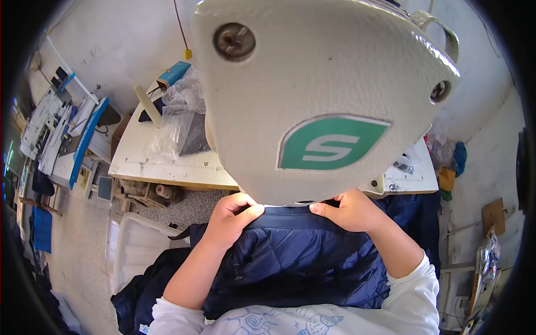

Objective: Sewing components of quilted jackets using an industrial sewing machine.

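A dark navy quilted garment hangs from the machine's edge down over my lap. My left hand pinches its top band between thumb and fingers at the left. At the right end of the same stretch, my right hand grips the band, thumb on top. The band lies drawn out between the two hands. Right above it looms the cream-white head of a sewing machine with a green badge. That head hides the needle area and some of my fingertips.
A white worktable carries clear plastic bags and a blue box-shaped thing. Below left stands a white plastic bin beside dark cloth. Another sewing station is farther left. Bags and coloured cloth lie at the right wall.
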### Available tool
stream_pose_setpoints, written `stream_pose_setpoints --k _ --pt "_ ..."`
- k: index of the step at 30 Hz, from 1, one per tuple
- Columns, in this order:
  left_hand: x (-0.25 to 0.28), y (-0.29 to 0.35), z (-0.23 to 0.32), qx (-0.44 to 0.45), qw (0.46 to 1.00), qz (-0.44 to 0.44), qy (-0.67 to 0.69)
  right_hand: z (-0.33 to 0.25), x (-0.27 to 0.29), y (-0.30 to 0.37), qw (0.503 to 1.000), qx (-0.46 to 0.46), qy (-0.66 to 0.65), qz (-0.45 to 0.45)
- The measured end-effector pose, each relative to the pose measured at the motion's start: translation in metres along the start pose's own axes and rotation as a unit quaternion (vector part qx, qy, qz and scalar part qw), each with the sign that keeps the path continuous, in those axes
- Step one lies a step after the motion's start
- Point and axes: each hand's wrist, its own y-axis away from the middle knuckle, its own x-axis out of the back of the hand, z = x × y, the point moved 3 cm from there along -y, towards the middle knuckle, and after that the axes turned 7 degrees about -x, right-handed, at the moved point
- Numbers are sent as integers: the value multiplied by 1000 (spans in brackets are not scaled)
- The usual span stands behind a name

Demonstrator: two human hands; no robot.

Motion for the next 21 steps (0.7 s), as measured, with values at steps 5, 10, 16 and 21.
stream_pose_setpoints --k 5,10,16,21 --pt "-3 -4 6 21 999 35 -15 -1 2 -6 998 39 33 38" --pt "-7 0 -1 14 997 75 28 0 2 -11 999 12 42 28" --pt "-3 -3 -13 41 996 67 40 -6 4 -13 1000 0 11 16" --pt "1 -4 -31 30 996 40 71 -6 3 -12 1000 26 0 15"
